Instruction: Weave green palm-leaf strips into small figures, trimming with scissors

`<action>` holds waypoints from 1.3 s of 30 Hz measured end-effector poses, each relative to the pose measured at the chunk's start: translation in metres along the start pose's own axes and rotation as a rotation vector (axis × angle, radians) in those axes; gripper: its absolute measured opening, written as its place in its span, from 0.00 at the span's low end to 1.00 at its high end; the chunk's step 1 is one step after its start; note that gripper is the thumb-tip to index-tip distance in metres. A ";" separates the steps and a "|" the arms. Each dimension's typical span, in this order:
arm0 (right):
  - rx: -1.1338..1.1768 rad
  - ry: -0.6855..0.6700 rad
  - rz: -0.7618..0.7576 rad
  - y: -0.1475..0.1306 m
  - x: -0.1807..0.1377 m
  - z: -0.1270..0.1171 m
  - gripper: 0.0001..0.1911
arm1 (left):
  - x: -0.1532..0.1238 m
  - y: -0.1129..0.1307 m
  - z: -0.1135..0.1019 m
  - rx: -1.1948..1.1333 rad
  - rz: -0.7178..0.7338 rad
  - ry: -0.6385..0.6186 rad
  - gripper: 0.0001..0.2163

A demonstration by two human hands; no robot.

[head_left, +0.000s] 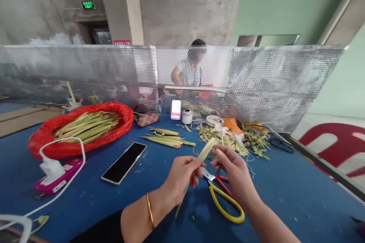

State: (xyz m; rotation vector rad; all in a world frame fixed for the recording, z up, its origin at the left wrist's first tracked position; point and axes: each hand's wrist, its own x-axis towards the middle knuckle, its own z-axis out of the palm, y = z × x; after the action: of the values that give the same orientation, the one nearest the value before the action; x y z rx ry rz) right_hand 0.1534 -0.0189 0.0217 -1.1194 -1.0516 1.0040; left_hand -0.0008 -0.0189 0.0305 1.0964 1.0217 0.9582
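Item: pale green-yellow leaf strip (205, 151), held above blue tabletop (285, 186); left hand (179, 176) pinches lower stem, right hand (232, 169) pinches tip; yellow-handled scissors (224, 197) beneath; advised: keep strip taut, fold evenly

Over a blue table (285, 193), our left hand (179, 178) and right hand (232, 169) pinch a pale leaf strip (205, 149) above yellow-handled scissors (222, 195); a phone (124, 162) lies near a red bag (48, 136) of leaves.
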 end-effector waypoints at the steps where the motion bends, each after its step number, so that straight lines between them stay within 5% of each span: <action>1: 0.040 -0.006 0.013 -0.001 0.001 -0.001 0.21 | -0.003 -0.006 0.003 -0.009 -0.027 -0.015 0.14; 7: 0.070 -0.130 0.037 0.005 0.000 0.002 0.15 | -0.004 -0.013 0.005 0.082 -0.049 -0.107 0.16; 12: 0.015 -0.216 0.066 0.009 -0.006 0.009 0.14 | 0.003 -0.017 -0.001 0.215 0.165 0.003 0.15; 15: -0.013 -0.246 0.093 0.009 -0.007 0.010 0.12 | 0.005 -0.018 -0.003 0.234 0.147 0.029 0.15; 21: -0.056 -0.226 0.115 0.010 -0.007 0.010 0.06 | 0.006 -0.019 -0.005 0.312 0.167 0.103 0.17; 31: 0.002 -0.214 0.165 0.004 -0.007 0.007 0.13 | 0.009 -0.021 -0.010 0.580 0.348 0.128 0.17; 39: 0.159 -0.069 0.127 0.012 -0.006 0.005 0.13 | 0.007 -0.016 -0.008 0.345 0.127 -0.098 0.13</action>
State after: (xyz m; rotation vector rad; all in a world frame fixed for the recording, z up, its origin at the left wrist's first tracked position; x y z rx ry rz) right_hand 0.1460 -0.0223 0.0098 -1.0365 -0.9467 1.2134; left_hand -0.0048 -0.0134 0.0123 1.4952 1.0714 0.8371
